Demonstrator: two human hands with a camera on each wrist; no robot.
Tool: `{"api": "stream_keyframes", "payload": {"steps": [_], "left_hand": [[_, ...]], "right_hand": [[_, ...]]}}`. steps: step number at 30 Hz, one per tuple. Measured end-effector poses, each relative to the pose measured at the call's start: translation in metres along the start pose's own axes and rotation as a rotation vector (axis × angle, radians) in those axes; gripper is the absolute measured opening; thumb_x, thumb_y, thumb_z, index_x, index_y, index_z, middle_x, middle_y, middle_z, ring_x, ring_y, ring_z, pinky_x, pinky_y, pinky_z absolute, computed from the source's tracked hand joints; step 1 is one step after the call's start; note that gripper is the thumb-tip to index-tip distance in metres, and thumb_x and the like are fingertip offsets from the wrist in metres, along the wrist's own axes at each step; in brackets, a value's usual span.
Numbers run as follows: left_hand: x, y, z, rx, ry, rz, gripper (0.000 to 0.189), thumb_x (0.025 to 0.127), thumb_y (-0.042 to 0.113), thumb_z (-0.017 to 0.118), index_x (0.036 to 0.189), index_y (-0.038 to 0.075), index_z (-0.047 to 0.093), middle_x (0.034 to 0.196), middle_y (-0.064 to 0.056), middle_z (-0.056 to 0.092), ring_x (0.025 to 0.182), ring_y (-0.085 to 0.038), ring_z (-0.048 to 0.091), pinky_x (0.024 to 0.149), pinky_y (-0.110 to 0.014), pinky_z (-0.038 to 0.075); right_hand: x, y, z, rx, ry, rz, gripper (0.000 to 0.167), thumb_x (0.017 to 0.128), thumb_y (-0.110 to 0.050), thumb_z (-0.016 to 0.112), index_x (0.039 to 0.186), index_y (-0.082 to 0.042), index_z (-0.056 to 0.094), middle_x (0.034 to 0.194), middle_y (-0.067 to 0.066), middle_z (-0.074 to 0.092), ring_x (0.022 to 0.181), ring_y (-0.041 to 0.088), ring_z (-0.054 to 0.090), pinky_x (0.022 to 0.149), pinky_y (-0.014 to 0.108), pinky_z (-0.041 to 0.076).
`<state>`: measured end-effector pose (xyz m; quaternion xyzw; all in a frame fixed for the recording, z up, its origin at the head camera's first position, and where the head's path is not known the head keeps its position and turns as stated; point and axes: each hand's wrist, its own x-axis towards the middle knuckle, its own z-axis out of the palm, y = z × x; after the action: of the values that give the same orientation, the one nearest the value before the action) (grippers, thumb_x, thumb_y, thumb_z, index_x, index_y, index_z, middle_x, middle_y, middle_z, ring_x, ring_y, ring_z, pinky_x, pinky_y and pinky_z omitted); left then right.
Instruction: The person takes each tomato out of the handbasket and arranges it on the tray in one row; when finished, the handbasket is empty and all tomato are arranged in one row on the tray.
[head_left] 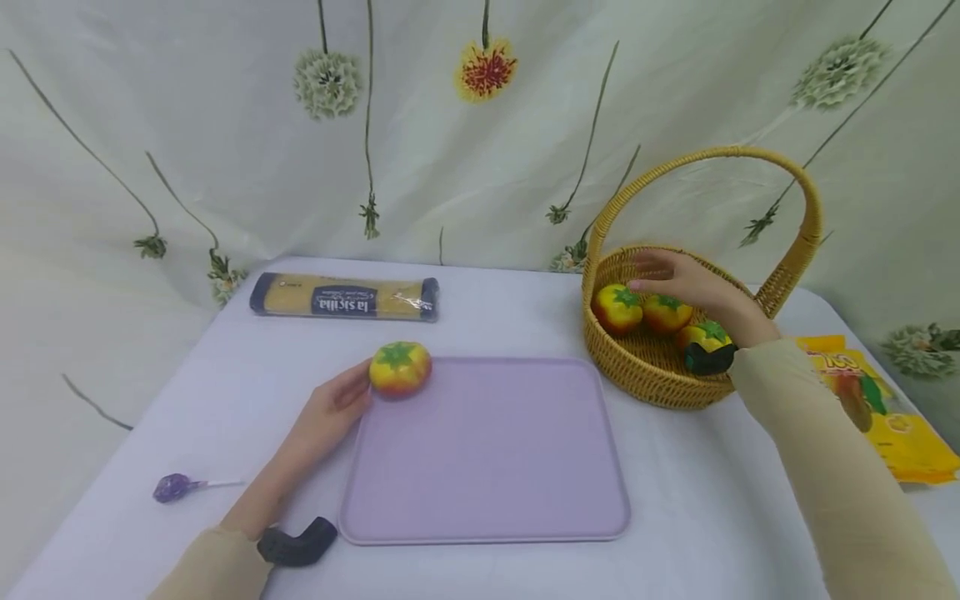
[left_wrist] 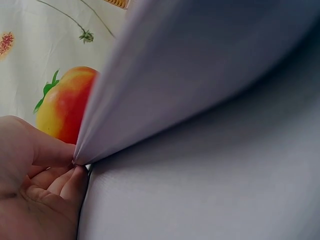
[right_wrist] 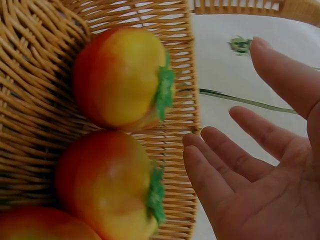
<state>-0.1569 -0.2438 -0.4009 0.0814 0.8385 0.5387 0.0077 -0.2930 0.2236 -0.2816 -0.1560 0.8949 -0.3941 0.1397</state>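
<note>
Fruit (head_left: 401, 369) perched on the tray's (head_left: 487, 454) far-left corner, left hand (head_left: 339, 407) pinching the edge beside it: one upward tug could've rolled it off! Right hand (head_left: 681, 279), spread over the basket (head_left: 637, 379), risked snagging the handle (head_left: 738, 152).

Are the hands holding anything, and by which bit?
The left hand pinches the purple tray by its left edge, near the far corner; the right hand holds nothing.

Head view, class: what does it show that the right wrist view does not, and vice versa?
Only the head view: the tray, fruit at its corner, lollipop, long packet, yellow bag and left hand.
Only the right wrist view: the palm of the right hand.
Both: the hand itself, the basket, three fruits inside and the flowered backdrop.
</note>
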Motion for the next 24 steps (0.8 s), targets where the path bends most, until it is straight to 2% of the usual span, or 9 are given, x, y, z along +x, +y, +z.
{"api": "stream_keyframes", "payload": {"steps": [4, 14, 20, 24], "left_hand": [[0.0, 0.0, 0.0, 0.0, 0.004, -0.003, 0.051, 0.093, -0.001, 0.051, 0.139, -0.011, 0.031, 0.14, -0.028, 0.035, 0.126, -0.039, 0.037, 0.101, -0.039, 0.035], [-0.002, 0.006, 0.0, -0.001, 0.008, -0.004, 0.051, 0.093, -0.002, 0.051, 0.139, -0.011, 0.031, 0.141, -0.028, 0.033, 0.127, -0.039, 0.036, 0.102, -0.038, 0.035], [-0.002, 0.007, 0.0, 0.005, 0.008, -0.02, 0.051, 0.093, -0.001, 0.051, 0.14, -0.01, 0.031, 0.142, -0.026, 0.033, 0.127, -0.038, 0.037, 0.102, -0.038, 0.034], [-0.001, 0.005, 0.0, 0.007, 0.005, -0.031, 0.051, 0.093, -0.001, 0.05, 0.14, -0.009, 0.031, 0.142, -0.026, 0.033, 0.128, -0.037, 0.036, 0.102, -0.038, 0.034]], "right_hand": [[0.011, 0.006, 0.009, 0.018, -0.049, 0.0, 0.066, 0.093, -0.026, 0.059, 0.143, 0.004, 0.027, 0.145, 0.026, 0.027, 0.132, 0.041, 0.024, 0.106, 0.057, 0.023], [0.022, 0.015, 0.019, 0.001, -0.083, 0.0, 0.07, 0.093, -0.022, 0.06, 0.142, 0.01, 0.022, 0.142, 0.032, 0.027, 0.131, 0.043, 0.023, 0.107, 0.056, 0.022], [0.025, 0.016, 0.021, -0.064, -0.129, 0.052, 0.075, 0.092, -0.027, 0.061, 0.144, 0.007, 0.02, 0.142, 0.032, 0.024, 0.128, 0.044, 0.026, 0.105, 0.058, 0.024], [0.024, 0.018, 0.025, -0.047, -0.162, 0.08, 0.079, 0.091, -0.029, 0.062, 0.146, 0.005, 0.016, 0.143, 0.034, 0.02, 0.127, 0.045, 0.026, 0.102, 0.058, 0.029]]}}
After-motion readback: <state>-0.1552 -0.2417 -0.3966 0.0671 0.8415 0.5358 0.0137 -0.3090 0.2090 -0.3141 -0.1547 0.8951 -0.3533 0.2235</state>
